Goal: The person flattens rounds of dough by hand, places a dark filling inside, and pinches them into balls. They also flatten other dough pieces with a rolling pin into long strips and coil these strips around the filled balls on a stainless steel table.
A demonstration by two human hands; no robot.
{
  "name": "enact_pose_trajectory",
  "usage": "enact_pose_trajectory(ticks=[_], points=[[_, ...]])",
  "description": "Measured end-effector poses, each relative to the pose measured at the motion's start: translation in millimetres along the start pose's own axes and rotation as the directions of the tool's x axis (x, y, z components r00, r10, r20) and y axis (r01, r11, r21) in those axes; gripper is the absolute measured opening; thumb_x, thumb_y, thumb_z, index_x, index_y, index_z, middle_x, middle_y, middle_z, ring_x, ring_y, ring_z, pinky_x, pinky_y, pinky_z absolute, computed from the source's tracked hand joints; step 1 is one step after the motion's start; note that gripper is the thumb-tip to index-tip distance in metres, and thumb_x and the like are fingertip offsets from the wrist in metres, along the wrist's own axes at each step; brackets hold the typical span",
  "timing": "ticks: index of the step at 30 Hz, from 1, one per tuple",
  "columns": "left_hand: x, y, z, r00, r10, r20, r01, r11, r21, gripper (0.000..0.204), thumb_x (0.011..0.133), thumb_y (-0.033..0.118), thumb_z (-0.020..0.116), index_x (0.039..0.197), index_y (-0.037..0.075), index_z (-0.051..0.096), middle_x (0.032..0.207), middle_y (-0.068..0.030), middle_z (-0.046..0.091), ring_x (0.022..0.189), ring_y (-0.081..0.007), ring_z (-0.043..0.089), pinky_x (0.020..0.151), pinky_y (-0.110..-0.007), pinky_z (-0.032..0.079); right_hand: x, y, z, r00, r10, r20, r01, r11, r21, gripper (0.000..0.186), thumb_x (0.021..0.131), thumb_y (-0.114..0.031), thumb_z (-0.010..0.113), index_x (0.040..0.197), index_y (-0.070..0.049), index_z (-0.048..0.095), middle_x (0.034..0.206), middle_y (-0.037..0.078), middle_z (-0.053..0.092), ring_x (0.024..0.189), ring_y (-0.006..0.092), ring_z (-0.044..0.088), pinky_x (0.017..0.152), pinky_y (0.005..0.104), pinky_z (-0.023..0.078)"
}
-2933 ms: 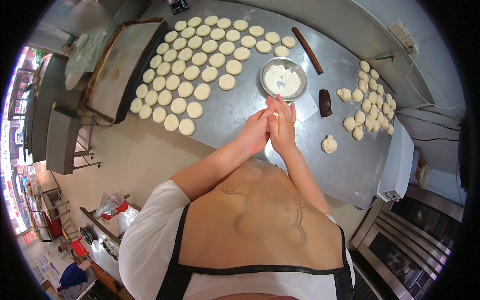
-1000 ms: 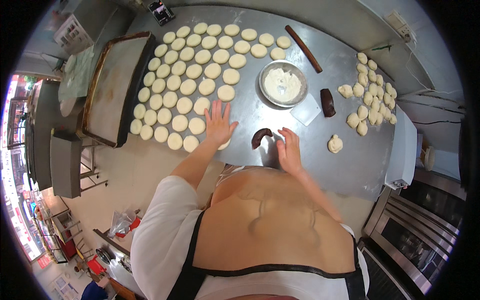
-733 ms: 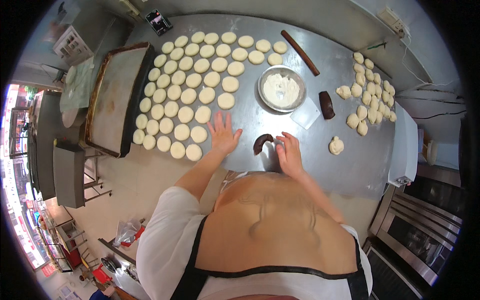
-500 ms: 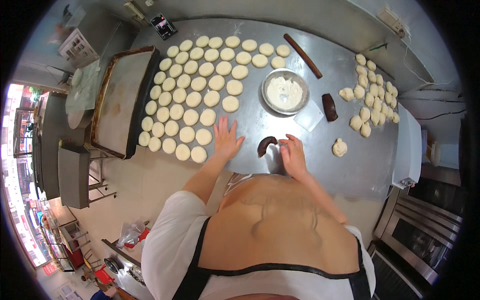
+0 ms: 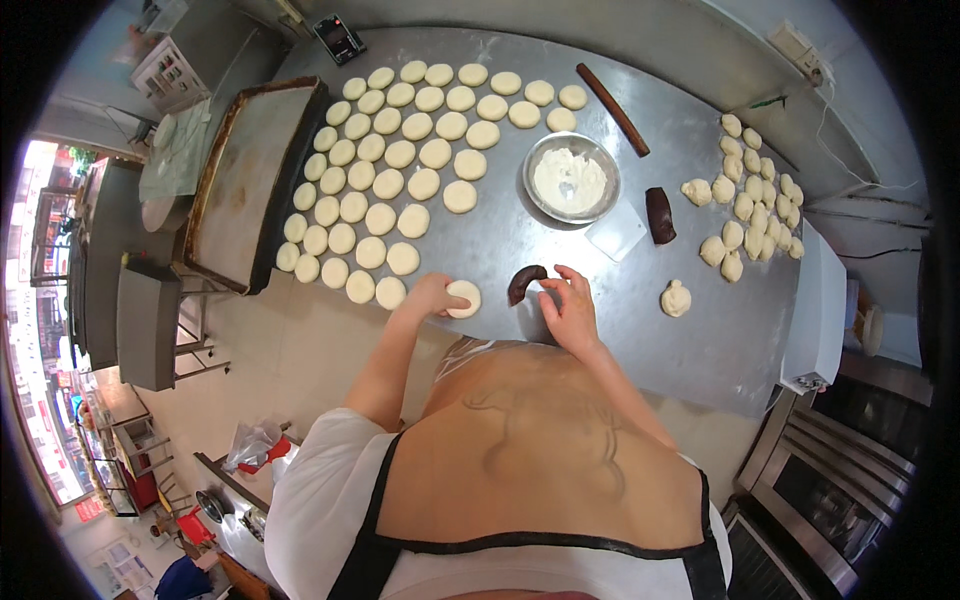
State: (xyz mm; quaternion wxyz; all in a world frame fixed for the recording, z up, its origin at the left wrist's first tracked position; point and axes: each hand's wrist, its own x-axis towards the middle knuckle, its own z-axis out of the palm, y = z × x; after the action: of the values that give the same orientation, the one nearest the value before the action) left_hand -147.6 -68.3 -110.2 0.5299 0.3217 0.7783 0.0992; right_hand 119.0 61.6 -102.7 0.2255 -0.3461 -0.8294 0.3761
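My left hand (image 5: 432,296) holds a flat round dough disc (image 5: 463,298) just over the steel table (image 5: 560,300), near the front edge. My right hand (image 5: 568,310) rests on the table with its fingers curled at a curved piece of dark brown filling (image 5: 524,283). Rows of several pale flattened dough discs (image 5: 400,160) cover the table to the left and beyond. A metal bowl (image 5: 572,180) of white stuff stands behind the filling piece.
A second dark filling lump (image 5: 660,214) and a white scraper (image 5: 617,231) lie right of the bowl. A brown rolling pin (image 5: 612,95) lies at the back. Several raw dough balls (image 5: 745,200) sit far right, one (image 5: 676,298) apart. A baking tray (image 5: 240,180) stands left.
My hands parted from each other. The left hand lay flat on the table, then picked up a dough disc; the right hand stayed by the dark filling piece.
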Motion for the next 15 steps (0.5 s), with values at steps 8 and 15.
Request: enact_pose_trajectory(ticks=[8, 15], points=[[39.2, 2.1, 41.8, 0.791, 0.249, -0.559, 0.056, 0.880, 0.472, 0.036, 0.090, 0.041, 0.063, 0.099, 0.007, 0.071, 0.088, -0.0158, 0.067, 0.089, -0.0304, 0.065, 0.093, -0.050, 0.043, -7.2, 7.0, -10.7, 0.998, 0.046, 0.036, -0.044, 0.998, -0.038, 0.020, 0.086, -0.017, 0.069, 0.102, -0.005, 0.069, 0.127, 0.015, 0.057, 0.116, 0.0340, 0.053, 0.097, 0.0419, 0.046], [46.0, 2.9, 57.2, 0.336, 0.536, -0.775, -0.026, 0.828, 0.561, 0.043, 0.087, 0.039, 0.066, 0.117, 0.008, 0.062, 0.132, -0.0112, 0.048, 0.128, -0.0331, 0.040, 0.108, -0.060, 0.028, -9.0, 30.3, -13.9, 0.996, 0.039, 0.079, -0.025, 0.984, -0.177, 0.022, 0.086, -0.019, 0.067, 0.101, -0.004, 0.069, 0.124, 0.016, 0.059, 0.115, 0.0338, 0.054, 0.098, 0.0426, 0.044]])
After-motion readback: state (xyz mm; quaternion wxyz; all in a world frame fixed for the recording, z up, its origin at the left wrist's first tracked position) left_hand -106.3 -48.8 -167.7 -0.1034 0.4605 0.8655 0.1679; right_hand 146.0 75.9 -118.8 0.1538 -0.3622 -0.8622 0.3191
